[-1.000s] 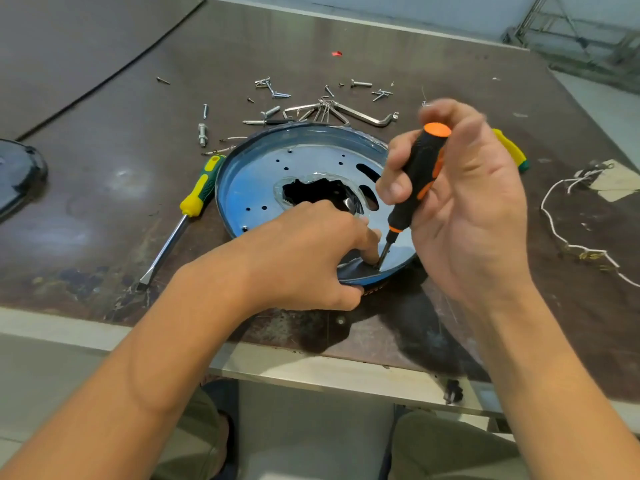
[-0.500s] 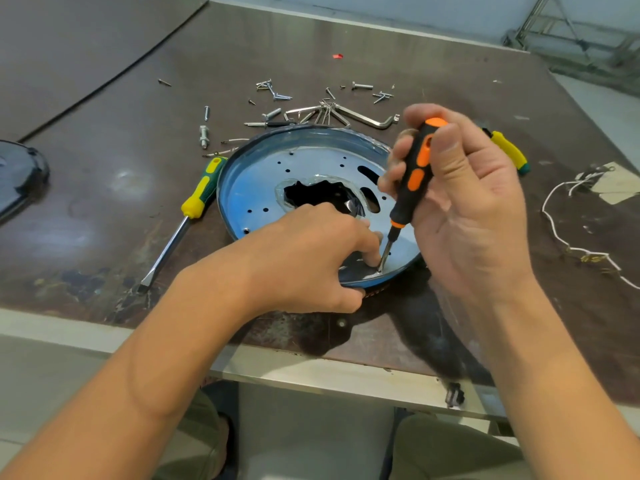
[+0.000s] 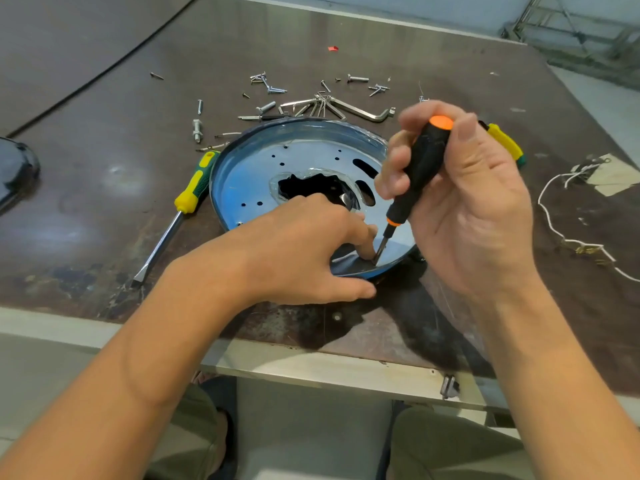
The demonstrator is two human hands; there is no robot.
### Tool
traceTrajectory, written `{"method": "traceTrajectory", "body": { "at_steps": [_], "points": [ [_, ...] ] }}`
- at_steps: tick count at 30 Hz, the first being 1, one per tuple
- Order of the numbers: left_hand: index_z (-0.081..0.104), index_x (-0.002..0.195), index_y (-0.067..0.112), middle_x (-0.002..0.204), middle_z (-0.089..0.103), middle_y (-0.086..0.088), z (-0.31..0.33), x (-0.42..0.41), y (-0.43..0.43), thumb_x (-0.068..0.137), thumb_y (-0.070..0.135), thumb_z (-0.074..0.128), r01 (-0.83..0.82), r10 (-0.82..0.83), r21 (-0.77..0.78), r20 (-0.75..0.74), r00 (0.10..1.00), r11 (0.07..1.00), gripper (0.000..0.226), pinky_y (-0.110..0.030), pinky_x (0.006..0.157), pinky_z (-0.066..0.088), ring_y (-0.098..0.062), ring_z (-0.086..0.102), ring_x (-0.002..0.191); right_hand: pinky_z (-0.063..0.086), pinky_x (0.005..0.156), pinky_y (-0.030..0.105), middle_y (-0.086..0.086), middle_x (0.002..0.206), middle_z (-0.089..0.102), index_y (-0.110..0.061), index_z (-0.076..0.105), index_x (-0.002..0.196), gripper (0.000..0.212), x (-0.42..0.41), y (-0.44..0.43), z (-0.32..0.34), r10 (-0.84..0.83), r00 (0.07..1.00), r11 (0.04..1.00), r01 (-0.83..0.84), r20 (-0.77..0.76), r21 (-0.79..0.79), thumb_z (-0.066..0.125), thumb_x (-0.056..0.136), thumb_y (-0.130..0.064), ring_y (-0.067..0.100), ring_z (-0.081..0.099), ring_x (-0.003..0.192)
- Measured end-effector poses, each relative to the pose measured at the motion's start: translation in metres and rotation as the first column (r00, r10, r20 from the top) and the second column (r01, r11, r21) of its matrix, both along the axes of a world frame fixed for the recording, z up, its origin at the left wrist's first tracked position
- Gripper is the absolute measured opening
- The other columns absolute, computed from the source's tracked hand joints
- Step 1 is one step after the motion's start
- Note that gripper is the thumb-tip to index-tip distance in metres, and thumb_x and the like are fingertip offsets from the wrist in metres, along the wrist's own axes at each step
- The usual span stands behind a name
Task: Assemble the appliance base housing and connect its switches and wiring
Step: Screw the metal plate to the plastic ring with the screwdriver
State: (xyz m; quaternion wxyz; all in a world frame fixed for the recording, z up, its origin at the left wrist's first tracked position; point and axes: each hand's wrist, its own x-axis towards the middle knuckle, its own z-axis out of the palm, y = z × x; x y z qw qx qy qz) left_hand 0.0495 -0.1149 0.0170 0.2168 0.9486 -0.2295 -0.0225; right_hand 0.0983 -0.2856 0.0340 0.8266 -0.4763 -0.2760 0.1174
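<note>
One round blue housing (image 3: 252,174) lies flat on the desk (image 3: 104,140), near the front edge. My right hand (image 3: 478,209) grips a black-and-orange screwdriver (image 3: 424,164), its tip down on the housing's near rim. My left hand (image 3: 301,251) rests over that rim, fingers curled beside the tip; I cannot tell whether they pinch anything. A yellow-green screwdriver (image 3: 194,199) lies just left of the housing. Loose screws (image 3: 273,88) and hex keys (image 3: 346,109) lie behind it, and a white wire (image 3: 561,237) lies well to the right.
</note>
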Motion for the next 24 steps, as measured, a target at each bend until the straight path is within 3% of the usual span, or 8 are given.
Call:
{"method": "traceTrajectory", "body": {
  "at_steps": [4, 6, 9, 12, 15, 21, 23, 24],
  "points": [
    [0.069, 0.117, 0.03, 0.142, 0.056, 0.01, 0.001, -0.001, 0.002, 0.08, 0.078, 0.052, 0.019, -0.019, -0.001, -0.041, 0.999, 1.0, 0.064, -0.041, 0.109, 0.043, -0.003, 0.041, 0.139, 0.052, 0.08, 0.038, 0.004, 0.081, 0.068, -0.009, 0.058, 0.095, 0.018, 0.0, 0.001, -0.003, -0.118, 0.992, 0.993, 0.119, 0.051, -0.02, 0.059, 0.092, -0.026, 0.024, 0.066, 0.078],
    [0.068, 0.118, 0.031, 0.141, 0.058, 0.011, 0.001, -0.001, 0.001, 0.081, 0.078, 0.051, 0.019, -0.018, 0.028, -0.037, 0.999, 0.999, 0.062, -0.043, 0.107, 0.045, -0.007, 0.046, 0.136, 0.053, 0.076, 0.038, 0.002, 0.071, 0.069, -0.011, 0.044, 0.089, 0.03, 0.002, 0.001, -0.005, -0.198, 0.979, 0.98, 0.199, 0.057, -0.015, 0.07, 0.084, -0.025, 0.024, 0.068, 0.073],
    [0.064, 0.118, 0.035, 0.129, 0.064, 0.008, 0.002, -0.001, -0.002, 0.084, 0.071, 0.052, 0.039, -0.038, 0.103, -0.004, 0.999, 0.994, 0.051, -0.046, 0.097, 0.049, -0.017, 0.058, 0.123, 0.041, 0.056, 0.037, 0.0, 0.059, 0.055, -0.014, 0.036, 0.095, 0.036, 0.002, 0.001, -0.004, -0.165, 0.984, 0.986, 0.167, 0.073, -0.023, 0.067, 0.084, -0.028, 0.022, 0.054, 0.055],
    [0.066, 0.122, 0.037, 0.137, 0.06, 0.01, 0.005, -0.004, -0.004, 0.088, 0.057, 0.057, 0.066, -0.074, 0.145, 0.048, 0.996, 0.987, 0.04, -0.046, 0.1, 0.049, -0.015, 0.055, 0.127, 0.033, 0.052, 0.028, -0.002, 0.055, 0.036, -0.016, 0.039, 0.091, 0.023, 0.009, -0.008, 0.002, -0.134, 0.99, 0.989, 0.135, -0.033, 0.06, 0.058, 0.097, -0.027, 0.015, 0.034, 0.048],
    [0.069, 0.122, 0.034, 0.14, 0.058, 0.01, 0.007, -0.006, -0.005, 0.091, 0.048, 0.06, 0.076, -0.087, 0.191, 0.05, 0.995, 0.979, 0.035, -0.044, 0.1, 0.05, -0.017, 0.055, 0.126, 0.026, 0.051, 0.028, -0.003, 0.056, 0.032, -0.017, 0.038, 0.081, 0.025, 0.023, -0.028, 0.013, -0.143, 0.982, 0.985, 0.153, -0.123, 0.075, 0.046, 0.104, -0.021, 0.013, 0.028, 0.049],
    [0.067, 0.124, 0.035, 0.149, 0.044, 0.023, 0.014, -0.005, 0.009, 0.088, 0.029, 0.071, 0.051, -0.039, 0.209, -0.064, 0.997, 0.977, 0.037, -0.033, 0.113, 0.038, -0.008, 0.042, 0.138, 0.024, 0.049, 0.025, -0.003, 0.06, 0.033, -0.018, 0.039, 0.079, 0.024, 0.038, -0.06, 0.016, -0.255, 0.944, 0.958, 0.276, -0.207, 0.076, 0.05, 0.1, -0.013, 0.011, 0.027, 0.049],
    [0.067, 0.122, 0.041, 0.147, 0.041, 0.031, 0.017, -0.005, 0.019, 0.086, 0.034, 0.073, 0.034, -0.004, 0.226, -0.129, 0.992, 0.974, 0.037, -0.026, 0.112, 0.035, -0.002, 0.04, 0.137, 0.026, 0.045, 0.023, -0.001, 0.059, 0.038, -0.019, 0.044, 0.083, 0.02, 0.041, -0.063, 0.012, -0.289, 0.943, 0.957, 0.286, -0.164, -0.045, 0.053, 0.098, -0.01, 0.012, 0.03, 0.048],
    [0.068, 0.119, 0.044, 0.145, 0.043, 0.033, 0.019, -0.006, 0.021, 0.083, 0.047, 0.072, 0.02, 0.012, 0.212, -0.149, 0.989, 0.977, 0.037, -0.025, 0.109, 0.036, 0.001, 0.041, 0.135, 0.027, 0.045, 0.022, 0.0, 0.058, 0.043, -0.018, 0.047, 0.085, 0.017, 0.043, -0.063, 0.008, -0.318, 0.939, 0.942, 0.296, -0.133, -0.158, 0.056, 0.096, -0.008, 0.012, 0.032, 0.047]
  ]
}}
